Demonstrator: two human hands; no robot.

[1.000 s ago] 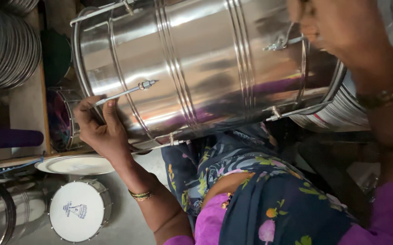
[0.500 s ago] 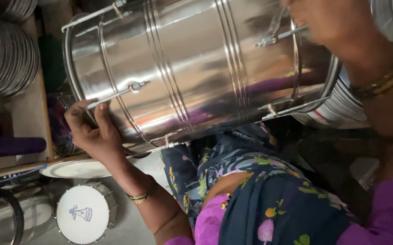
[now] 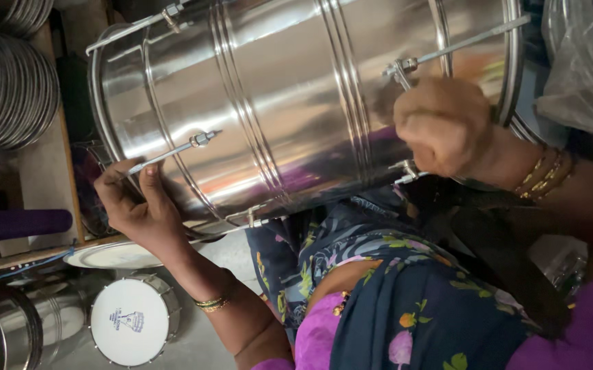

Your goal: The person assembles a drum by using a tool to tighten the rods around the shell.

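A large shiny steel drum shell (image 3: 289, 109) lies on its side across my lap, with thin tension rods along its wall. My left hand (image 3: 135, 205) grips its left rim, fingers pinched round the end of one tension rod (image 3: 173, 152). My right hand (image 3: 447, 127) is a closed fist against the drum's right part, just below the lug of another tension rod (image 3: 406, 67). Whatever the fist may hold is hidden. Both wrists carry gold bangles. My purple top and dark floral cloth (image 3: 406, 301) fill the bottom.
A small white-headed drum (image 3: 130, 321) stands on the floor at the lower left beside a flat steel plate (image 3: 108, 255). Stacked steel rims (image 3: 8, 82) sit on a shelf at the left. A plastic-wrapped steel drum (image 3: 584, 62) is at the upper right.
My right fist has come down from the upper right edge onto the drum's side. The left hand keeps its hold on the rim while the drum fills more of the view.
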